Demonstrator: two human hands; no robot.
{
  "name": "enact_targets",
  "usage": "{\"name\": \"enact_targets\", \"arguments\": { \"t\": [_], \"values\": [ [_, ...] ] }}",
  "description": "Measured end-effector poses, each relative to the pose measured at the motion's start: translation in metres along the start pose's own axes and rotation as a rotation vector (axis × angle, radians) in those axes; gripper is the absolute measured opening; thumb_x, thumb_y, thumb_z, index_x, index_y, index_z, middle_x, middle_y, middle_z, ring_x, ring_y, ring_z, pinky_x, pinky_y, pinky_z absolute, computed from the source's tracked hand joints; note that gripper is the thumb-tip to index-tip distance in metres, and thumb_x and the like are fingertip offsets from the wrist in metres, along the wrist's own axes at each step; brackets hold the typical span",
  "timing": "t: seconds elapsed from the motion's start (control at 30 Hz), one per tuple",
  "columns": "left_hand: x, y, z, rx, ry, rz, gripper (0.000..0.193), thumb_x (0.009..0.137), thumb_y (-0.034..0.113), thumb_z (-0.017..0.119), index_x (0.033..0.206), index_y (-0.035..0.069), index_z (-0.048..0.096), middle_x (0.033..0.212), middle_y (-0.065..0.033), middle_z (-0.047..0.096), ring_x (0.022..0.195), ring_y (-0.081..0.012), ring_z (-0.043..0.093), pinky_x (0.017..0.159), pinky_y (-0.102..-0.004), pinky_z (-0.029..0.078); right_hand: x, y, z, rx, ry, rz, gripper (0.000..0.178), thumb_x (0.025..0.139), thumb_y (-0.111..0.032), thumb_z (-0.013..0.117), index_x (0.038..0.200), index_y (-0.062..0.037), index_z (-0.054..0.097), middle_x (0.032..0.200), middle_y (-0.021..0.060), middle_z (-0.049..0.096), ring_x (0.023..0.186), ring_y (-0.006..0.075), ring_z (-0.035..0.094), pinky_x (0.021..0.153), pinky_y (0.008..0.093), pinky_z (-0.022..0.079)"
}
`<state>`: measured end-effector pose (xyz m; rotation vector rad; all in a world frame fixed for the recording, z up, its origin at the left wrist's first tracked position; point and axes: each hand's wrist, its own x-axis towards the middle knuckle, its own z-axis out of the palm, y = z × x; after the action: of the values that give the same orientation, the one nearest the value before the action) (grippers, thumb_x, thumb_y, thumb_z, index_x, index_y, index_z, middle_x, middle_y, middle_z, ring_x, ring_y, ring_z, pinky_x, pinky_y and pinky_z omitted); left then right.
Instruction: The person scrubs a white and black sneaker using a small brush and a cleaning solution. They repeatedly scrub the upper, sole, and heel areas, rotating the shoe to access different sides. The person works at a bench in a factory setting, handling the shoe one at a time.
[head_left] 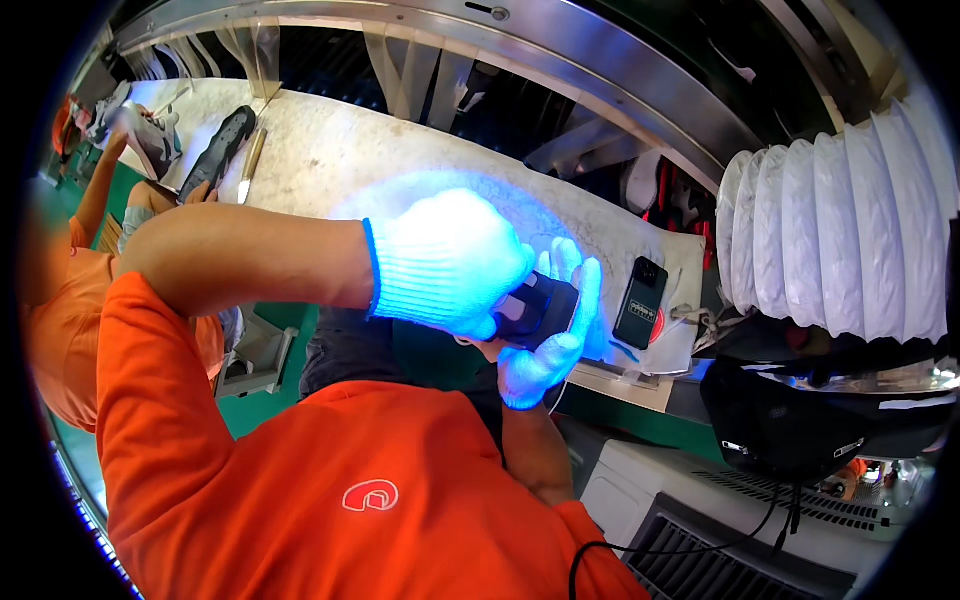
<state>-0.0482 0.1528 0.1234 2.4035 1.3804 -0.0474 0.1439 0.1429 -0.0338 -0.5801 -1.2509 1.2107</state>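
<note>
In front of my chest, over the front edge of the bench, I hold a dark shoe sole point(540, 305) with grey patches, much of it covered by my gloves. My left hand point(450, 262), in a white knitted glove with a blue cuff, is curled closed on its left end; the fingertips are hidden. Around its far side and right end goes my gloved right hand point(570, 335), palm toward the sole, fingers extended along it and thumb at the near side. Strong blue light falls on both gloves and the bench behind them.
A dark phone point(640, 300) lies on the pale bench point(330, 140), right of my hands. Farther left are a knife point(253, 165) and a black sole point(220, 150) at a co-worker's hand. A white ribbed duct point(830, 230) and black bag point(800, 420) stand right.
</note>
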Motion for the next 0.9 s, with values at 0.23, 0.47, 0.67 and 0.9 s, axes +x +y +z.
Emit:
{"name": "enact_targets", "arguments": {
  "t": [0.23, 0.47, 0.67, 0.9],
  "values": [
    [-0.019, -0.012, 0.014, 0.006, 0.125, -0.005, 0.055, 0.088, 0.05, 0.082, 0.114, 0.003, 0.069, 0.094, -0.0169, 0.076, 0.081, -0.037, 0.076, 0.07, -0.0489, 0.06, 0.005, 0.001, 0.012, 0.088, 0.0, 0.005, 0.104, 0.109, -0.076, 0.05, 0.174, 0.0009, 0.028, 0.173, 0.0258, 0.042, 0.157, 0.0404, 0.046, 0.131, 0.0564, 0.036],
    [-0.013, -0.014, 0.023, -0.076, 0.105, 0.084, 0.063, 0.092, 0.05, 0.083, 0.128, 0.001, 0.068, 0.109, -0.0157, 0.074, 0.096, -0.0329, 0.076, 0.077, -0.0426, 0.061, 0.0, -0.016, 0.002, -0.067, -0.011, 0.055, 0.099, 0.11, -0.073, 0.052, 0.168, 0.005, 0.039, 0.165, 0.0252, 0.051, 0.15, 0.0374, 0.054, 0.127, 0.0531, 0.042],
    [-0.003, -0.008, 0.021, -0.283, 0.092, 0.196, 0.053, 0.093, 0.042, 0.081, 0.124, 0.0, 0.068, 0.112, -0.0176, 0.077, 0.097, -0.0338, 0.078, 0.078, -0.0415, 0.063, 0.009, -0.026, -0.014, -0.358, -0.063, -0.021, 0.094, 0.11, -0.07, 0.055, 0.161, 0.0093, 0.051, 0.155, 0.0244, 0.062, 0.142, 0.0339, 0.062, 0.121, 0.0493, 0.048],
    [-0.015, 0.026, 0.034, -0.084, 0.166, 0.147, 0.037, 0.096, 0.036, 0.079, 0.105, 0.002, 0.069, 0.089, -0.0154, 0.074, 0.075, -0.0334, 0.076, 0.067, -0.0457, 0.062, -0.012, -0.047, -0.034, -0.301, -0.161, -0.027, 0.057, 0.116, -0.035, 0.054, 0.152, 0.0081, 0.06, 0.154, 0.0265, 0.064, 0.14, 0.0388, 0.064, 0.118, 0.0498, 0.05]
  ]
}}
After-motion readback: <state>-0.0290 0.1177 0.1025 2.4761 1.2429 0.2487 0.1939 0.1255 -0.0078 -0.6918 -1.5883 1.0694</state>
